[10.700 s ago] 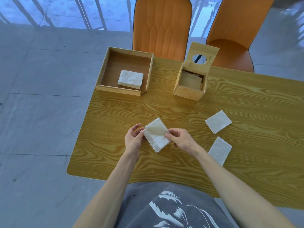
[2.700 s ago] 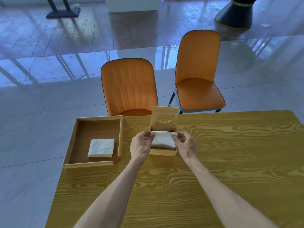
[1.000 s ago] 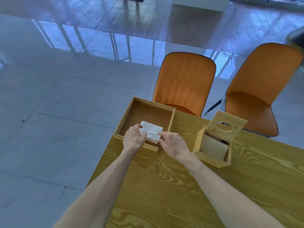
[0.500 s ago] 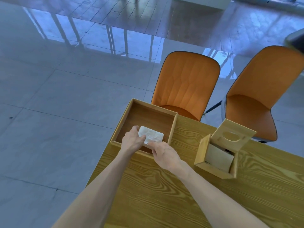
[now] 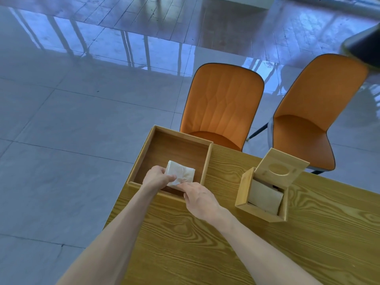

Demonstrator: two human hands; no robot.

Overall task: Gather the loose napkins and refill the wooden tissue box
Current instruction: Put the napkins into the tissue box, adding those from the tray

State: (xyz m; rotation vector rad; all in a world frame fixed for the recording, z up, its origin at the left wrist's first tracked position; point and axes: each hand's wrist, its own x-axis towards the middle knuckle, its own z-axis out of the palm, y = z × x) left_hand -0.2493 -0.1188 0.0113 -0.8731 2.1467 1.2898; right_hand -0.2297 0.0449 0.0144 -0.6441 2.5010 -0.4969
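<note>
Table point(image 5: 267, 254) is bare of loose napkins now, and the tissue box point(image 5: 261, 202), right of the wooden tray point(image 5: 206, 161), already holds a stack (lid still up). Both hands have shifted into the tray: left hand point(image 5: 157, 178) and right hand point(image 5: 200, 199) pinching the last napkin pile point(image 5: 182, 174) off its floor, so probably one more load.

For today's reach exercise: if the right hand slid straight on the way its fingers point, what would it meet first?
The right hand already touches the napkin stack; beyond that, probably the left hand.
</note>
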